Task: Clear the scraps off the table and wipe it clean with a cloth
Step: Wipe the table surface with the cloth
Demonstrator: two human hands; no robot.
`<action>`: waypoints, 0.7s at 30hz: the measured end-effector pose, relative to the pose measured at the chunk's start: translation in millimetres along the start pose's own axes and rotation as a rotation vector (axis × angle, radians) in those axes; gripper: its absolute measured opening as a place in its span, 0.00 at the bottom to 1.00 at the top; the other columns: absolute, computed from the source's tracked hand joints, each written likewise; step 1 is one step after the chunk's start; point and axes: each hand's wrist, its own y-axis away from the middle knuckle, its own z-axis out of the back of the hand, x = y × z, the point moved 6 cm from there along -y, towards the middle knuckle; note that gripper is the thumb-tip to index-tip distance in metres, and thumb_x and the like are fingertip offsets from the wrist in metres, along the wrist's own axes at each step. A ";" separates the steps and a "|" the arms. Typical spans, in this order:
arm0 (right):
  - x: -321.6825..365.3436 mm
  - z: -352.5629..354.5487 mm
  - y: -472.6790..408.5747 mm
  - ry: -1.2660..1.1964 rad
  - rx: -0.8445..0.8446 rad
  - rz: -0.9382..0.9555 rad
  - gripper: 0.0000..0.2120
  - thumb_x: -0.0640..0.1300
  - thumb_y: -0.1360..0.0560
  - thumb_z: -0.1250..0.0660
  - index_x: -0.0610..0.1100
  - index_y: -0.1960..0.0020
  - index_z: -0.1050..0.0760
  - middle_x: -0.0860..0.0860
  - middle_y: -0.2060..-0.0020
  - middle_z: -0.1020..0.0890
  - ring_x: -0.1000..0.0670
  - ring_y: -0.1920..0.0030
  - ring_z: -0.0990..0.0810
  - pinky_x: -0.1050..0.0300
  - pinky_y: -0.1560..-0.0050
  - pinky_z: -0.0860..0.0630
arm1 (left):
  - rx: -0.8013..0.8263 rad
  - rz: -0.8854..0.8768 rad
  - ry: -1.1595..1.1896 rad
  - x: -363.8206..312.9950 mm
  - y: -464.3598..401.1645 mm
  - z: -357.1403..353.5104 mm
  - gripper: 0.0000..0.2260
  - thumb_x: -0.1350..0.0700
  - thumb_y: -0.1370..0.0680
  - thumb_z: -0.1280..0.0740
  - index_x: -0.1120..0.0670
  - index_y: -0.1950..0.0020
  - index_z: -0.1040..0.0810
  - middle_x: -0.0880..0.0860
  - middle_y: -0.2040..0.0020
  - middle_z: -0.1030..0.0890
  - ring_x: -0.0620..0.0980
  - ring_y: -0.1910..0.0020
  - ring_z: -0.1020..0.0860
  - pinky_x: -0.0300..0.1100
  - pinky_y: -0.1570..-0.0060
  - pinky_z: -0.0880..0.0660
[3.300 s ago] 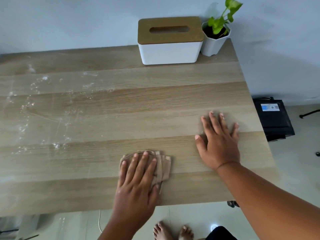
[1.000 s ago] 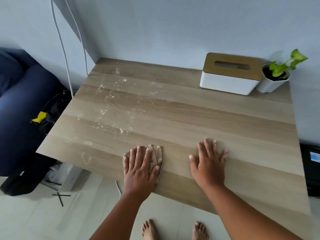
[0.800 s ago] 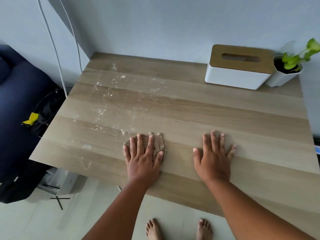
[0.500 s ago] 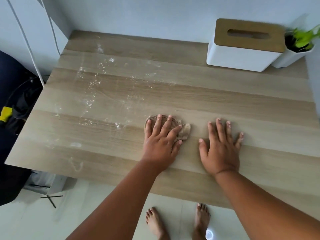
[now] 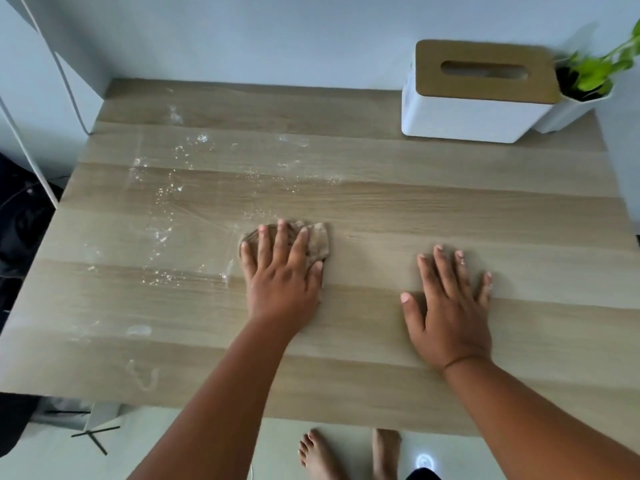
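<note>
From the head view, looking down, the wooden surface (image 5: 398, 209) with its pale and darker grain bands fills most of the frame. The left hand (image 5: 282, 271) lies flat on a crumpled brown cloth (image 5: 317, 240) near the middle of the surface; its grip is not closed around anything, the fingers (image 5: 282, 237) spread and pressing the cloth down, with folds of the fabric showing past the fingertips and to the right of the hand. The right hand (image 5: 448, 299) rests palm-down straight on the bare wood, well apart from the cloth to its right, its grip likewise opened out flat and holding nothing. Left of the cloth and toward the far left corner, white crumbs and smeared streaks (image 5: 166, 192) are scattered over the surface, and a few more marks sit near the front left edge. The wood to the right of the cloth looks plain. At the far right corner stands a white tissue box (image 5: 474, 112) with a wooden lid and an oval slot, and just beside it, touching or nearly so, is a white pot with a green plant (image 5: 588, 74), somewhat blurred. A white cable (image 5: 67, 81) runs down the wall at the left. Below the front edge two bare feet (image 5: 322, 452) stand on a pale floor.
</note>
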 end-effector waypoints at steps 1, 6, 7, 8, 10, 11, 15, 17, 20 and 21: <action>0.1 0.0 0.2 0.002 -0.005 0.000 0.34 0.63 0.22 0.48 0.49 0.19 0.40 0.48 0.17 0.44 0.40 0.17 0.48 0.28 0.22 0.54 | 0.012 -0.022 -0.009 -13.5 -11.9 -1.9 0.30 0.36 0.19 0.55 0.44 0.17 0.45 0.52 0.15 0.51 0.57 0.17 0.58 0.62 0.21 0.61; -0.5 -2.2 0.4 0.024 0.010 0.003 0.34 0.63 0.21 0.49 0.49 0.19 0.40 0.48 0.17 0.44 0.41 0.17 0.48 0.28 0.22 0.53 | 0.005 -0.296 0.002 -64.2 2.2 -14.1 0.27 0.39 0.17 0.50 0.45 0.18 0.39 0.53 0.16 0.45 0.57 0.17 0.54 0.64 0.22 0.54; 0.1 -1.8 0.0 0.030 0.019 0.005 0.34 0.63 0.21 0.49 0.49 0.18 0.41 0.48 0.17 0.44 0.41 0.17 0.49 0.28 0.22 0.53 | -0.001 -0.385 0.018 -66.1 19.2 -15.8 0.26 0.40 0.16 0.47 0.46 0.19 0.36 0.53 0.17 0.43 0.57 0.17 0.52 0.65 0.22 0.50; 0.5 -1.4 -0.3 0.034 0.028 0.005 0.34 0.63 0.21 0.49 0.50 0.18 0.41 0.49 0.17 0.45 0.41 0.17 0.49 0.28 0.22 0.53 | -0.004 -0.467 0.030 -63.7 36.2 -17.5 0.25 0.40 0.16 0.46 0.47 0.20 0.34 0.53 0.17 0.41 0.57 0.17 0.50 0.65 0.23 0.47; 1.5 0.1 -0.2 0.032 0.038 0.002 0.34 0.63 0.21 0.49 0.50 0.18 0.41 0.48 0.17 0.45 0.41 0.17 0.49 0.28 0.22 0.53 | -0.001 -0.549 0.038 -45.0 58.7 -19.3 0.24 0.40 0.16 0.44 0.47 0.21 0.32 0.52 0.18 0.40 0.55 0.17 0.48 0.64 0.23 0.44; 2.3 0.8 0.3 0.027 0.038 0.003 0.34 0.63 0.21 0.48 0.50 0.18 0.41 0.48 0.17 0.45 0.40 0.17 0.49 0.28 0.22 0.53 | 0.000 -0.544 0.036 -31.5 61.2 -17.6 0.25 0.40 0.16 0.44 0.47 0.21 0.32 0.52 0.18 0.40 0.55 0.17 0.48 0.64 0.23 0.44; 2.5 2.3 0.6 0.010 0.047 0.003 0.35 0.63 0.21 0.49 0.49 0.18 0.41 0.48 0.17 0.45 0.41 0.17 0.50 0.28 0.22 0.53 | -0.009 -0.349 0.001 13.8 22.1 -1.4 0.27 0.38 0.17 0.46 0.47 0.19 0.36 0.52 0.17 0.43 0.53 0.17 0.51 0.63 0.21 0.48; 3.1 2.8 0.2 0.011 0.052 0.004 0.35 0.63 0.21 0.49 0.50 0.18 0.42 0.48 0.17 0.46 0.41 0.17 0.51 0.28 0.22 0.54 | -0.017 -0.195 -0.006 23.5 -14.0 7.4 0.29 0.37 0.18 0.47 0.47 0.19 0.37 0.52 0.16 0.44 0.54 0.17 0.52 0.61 0.20 0.53; 2.6 3.7 -0.3 0.005 0.052 0.001 0.34 0.63 0.20 0.49 0.49 0.18 0.42 0.48 0.17 0.47 0.41 0.17 0.52 0.28 0.21 0.55 | -0.012 -0.029 0.027 10.7 -71.8 12.9 0.31 0.36 0.19 0.51 0.46 0.18 0.40 0.52 0.16 0.48 0.54 0.17 0.56 0.60 0.20 0.60; 2.5 3.7 -0.3 0.005 0.056 0.000 0.34 0.63 0.20 0.50 0.50 0.17 0.43 0.49 0.16 0.47 0.42 0.17 0.52 0.29 0.21 0.55 | -0.001 -0.015 0.040 0.5 -88.5 12.6 0.31 0.36 0.19 0.51 0.46 0.18 0.41 0.51 0.16 0.49 0.55 0.17 0.56 0.60 0.21 0.61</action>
